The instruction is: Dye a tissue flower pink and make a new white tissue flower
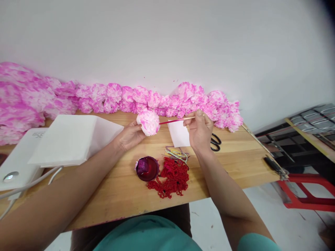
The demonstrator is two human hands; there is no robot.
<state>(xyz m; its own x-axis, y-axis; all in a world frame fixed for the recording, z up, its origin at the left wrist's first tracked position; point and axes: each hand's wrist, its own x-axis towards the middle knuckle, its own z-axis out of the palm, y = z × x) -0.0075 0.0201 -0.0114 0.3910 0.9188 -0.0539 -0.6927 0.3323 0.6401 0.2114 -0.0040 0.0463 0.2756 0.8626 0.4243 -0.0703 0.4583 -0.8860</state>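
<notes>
On the far left, a large heap of crumpled pink-and-white paper flowers is spreading along the grey-white wall and trailing off as a low row towards the right. In front of it, a flat white plastic device with a round silvery button is lying on the pale brown wooden tabletop, and a stack of smooth white paper sheets is resting partly over it. White cables are running across its near side.

Next comes the left hand, which is curling partly closed and holding a round, ruffled pink-and-white paper flower above the tabletop. Below the flower, a small round dark purple cup with a red interior is standing just beside a loose tangle of bright red yarn-like loops. Thin multicoloured threads are lying at the tangle's far edge, near a white paper sheet.

A slender stick, red towards the flower and pale towards the hand, is reaching the flower's right edge; whether it is pressing there cannot be told. The right hand is pinching its pale end between bent fingers. Just beyond that wrist, black looped scissor handles are showing, and at the far right a red plastic stool is standing.
</notes>
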